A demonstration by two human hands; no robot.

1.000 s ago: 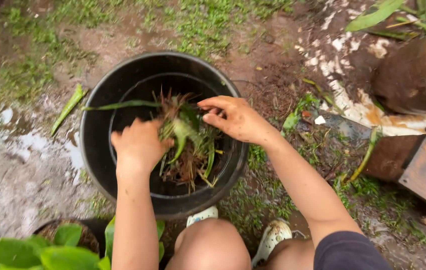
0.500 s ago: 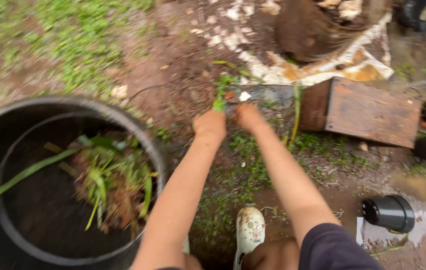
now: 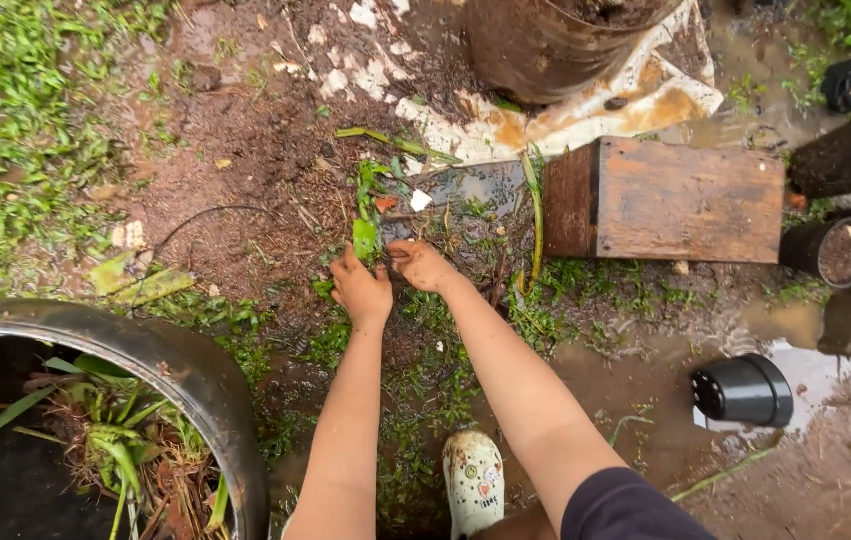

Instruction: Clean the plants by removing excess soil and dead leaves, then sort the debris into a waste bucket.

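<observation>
Seen from above, on muddy ground patched with grass: at far left, low in the frame, a large black tub (image 3: 208, 375) holding dark soil and a clump of uprooted green plants with bare roots (image 3: 121, 455). Just beyond its rim, flat on the dirt, a torn pale-green leaf piece (image 3: 141, 283).

Centre frame, two bare arms stretched forward over wet grass. Left hand (image 3: 362, 288) closed, fingers curled around the base of a small green seedling (image 3: 366, 225), leaves pointing away from the body. Right hand (image 3: 424, 264) just beside it, fingertips drawn together at the same stem base; whether pinching the stem or only touching it, hard to tell. Seedling low against the mud, just short of a puddle edge, with a small white scrap (image 3: 422, 200) near it. Below the arms, a white clog (image 3: 474, 482) planted in the grass.

Right of the hands, a weathered wooden box (image 3: 691, 198) resting on the ground, a long green leaf blade (image 3: 536, 215) curving along its left side. Behind it, a large brown pot (image 3: 546, 45) standing on a stained white sheet (image 3: 646, 100). Lower right, a small black nursery pot (image 3: 743, 390) tipped on its side in muddy water. At the far right edge, several more black pots (image 3: 850, 155), some filled with soil.
</observation>
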